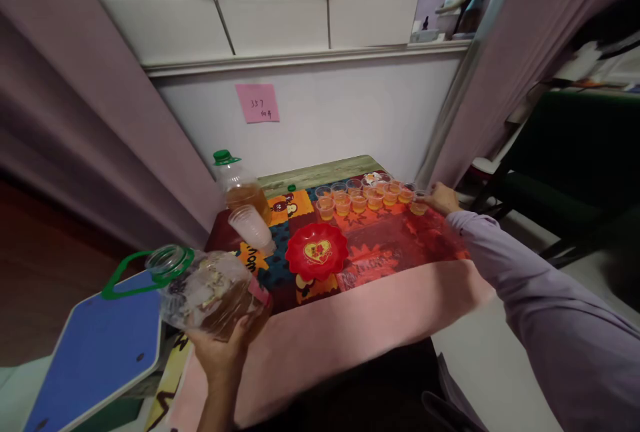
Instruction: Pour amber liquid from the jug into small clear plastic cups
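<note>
The left hand is closed around the lower side of a large transparent plastic jug with amber liquid, a pink label and a green ring handle. The jug is tilted, to the left of a red plastic dish with a scalloped rim and a little nearer to the person; its open mouth points away from the dish.

The right hand is far to the right of the dish. Its fingers are bent and meet the rim of a small clear plastic cup; whether this grip is firmly closed, I cannot tell.

This cup is at the right end of 2 rows of similar clear cups, behind the dish and to its right. The cups of the front row contain shallow orange-yellow liquid. A stack of clear plastic cups is just left of the dish. Behind this stack stands another large transparent jug, green-capped and with amber liquid. A patterned cloth covers most of the table.
</note>
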Motion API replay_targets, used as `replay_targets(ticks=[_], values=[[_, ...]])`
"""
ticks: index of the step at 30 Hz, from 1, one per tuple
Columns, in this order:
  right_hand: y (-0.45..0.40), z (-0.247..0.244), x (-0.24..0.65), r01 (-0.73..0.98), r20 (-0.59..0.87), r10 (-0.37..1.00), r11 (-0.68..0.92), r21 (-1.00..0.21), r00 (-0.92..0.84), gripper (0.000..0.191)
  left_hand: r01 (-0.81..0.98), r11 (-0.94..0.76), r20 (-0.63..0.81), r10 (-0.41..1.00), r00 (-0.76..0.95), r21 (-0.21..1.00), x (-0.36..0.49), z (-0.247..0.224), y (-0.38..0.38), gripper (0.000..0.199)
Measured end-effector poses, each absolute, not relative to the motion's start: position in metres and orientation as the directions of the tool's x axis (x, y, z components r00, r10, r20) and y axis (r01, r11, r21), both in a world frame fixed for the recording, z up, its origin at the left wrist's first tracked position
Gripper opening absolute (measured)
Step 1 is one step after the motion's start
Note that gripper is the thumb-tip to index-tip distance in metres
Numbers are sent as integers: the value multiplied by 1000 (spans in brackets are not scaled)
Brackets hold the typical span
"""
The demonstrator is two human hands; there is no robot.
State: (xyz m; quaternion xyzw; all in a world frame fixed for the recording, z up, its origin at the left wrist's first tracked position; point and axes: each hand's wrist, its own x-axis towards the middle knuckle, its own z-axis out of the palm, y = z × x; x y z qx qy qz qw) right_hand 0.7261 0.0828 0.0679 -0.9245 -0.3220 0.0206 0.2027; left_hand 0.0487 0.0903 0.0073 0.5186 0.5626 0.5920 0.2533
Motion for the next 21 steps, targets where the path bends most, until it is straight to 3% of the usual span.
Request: replay_targets(ticks=[6,13,21], values=[[88,52,724,585,73,610,-709,-394,789,81,313,-257,351,888,-297,914,45,10,90,88],[89,46,722,626,80,645,-693,-358,760,86,362,-198,322,890,-324,911,43,8,93,89],[82,54,709,618,76,639,-697,-364,765,76,278,-210,300,892,-338,937,47,6,91,89]])
